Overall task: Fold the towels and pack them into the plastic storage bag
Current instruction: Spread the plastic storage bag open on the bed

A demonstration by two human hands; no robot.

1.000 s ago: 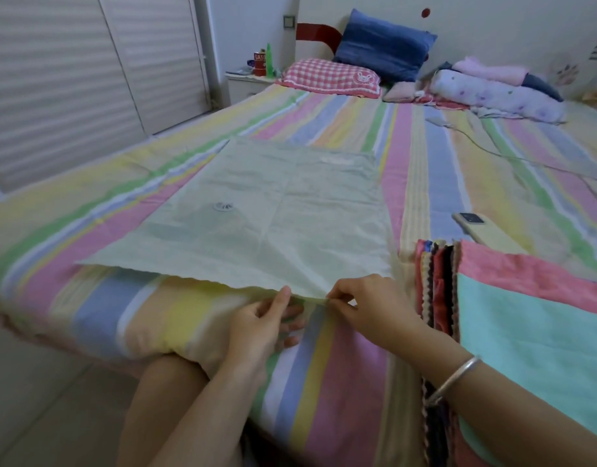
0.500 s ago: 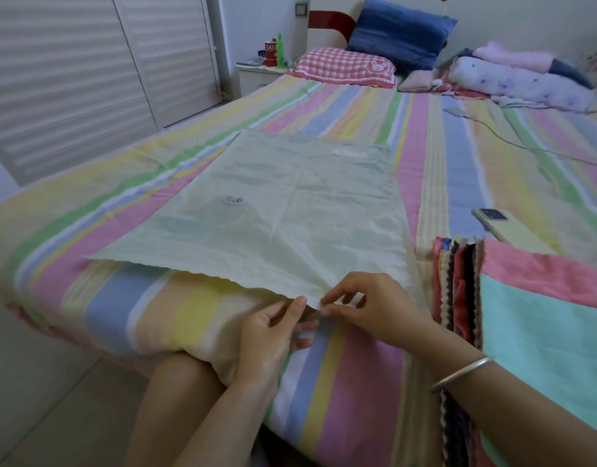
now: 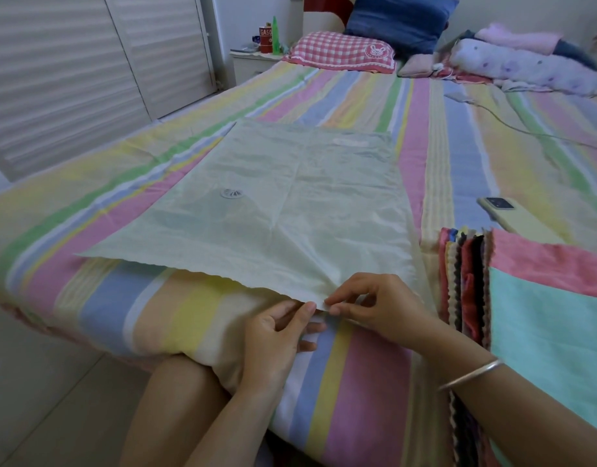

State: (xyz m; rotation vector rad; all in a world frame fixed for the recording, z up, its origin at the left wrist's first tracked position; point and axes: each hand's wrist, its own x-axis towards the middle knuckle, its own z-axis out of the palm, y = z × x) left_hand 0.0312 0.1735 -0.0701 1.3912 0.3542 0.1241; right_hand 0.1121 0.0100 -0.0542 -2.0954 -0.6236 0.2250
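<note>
A pale green plastic storage bag (image 3: 283, 210) with a round white valve lies flat on the striped bed, its wavy near edge at the bed's front. My left hand (image 3: 273, 338) and my right hand (image 3: 371, 305) meet at the bag's near right corner. Both pinch that edge between thumb and fingertips. A pile of towels (image 3: 539, 298) sits to the right, a teal and pink one on top, with several coloured zigzag edges showing along its left side.
A phone (image 3: 512, 217) lies beyond the towels on the striped bedsheet (image 3: 442, 156), and a cable runs across the far right. Pillows and bedding are piled at the head. A nightstand with bottles stands far left. My knee is under the bed's front edge.
Both hands stayed at the bag's near right corner and shifted slightly right along the edge; fingertips now close tighter together on it. The camera view moved a little.
</note>
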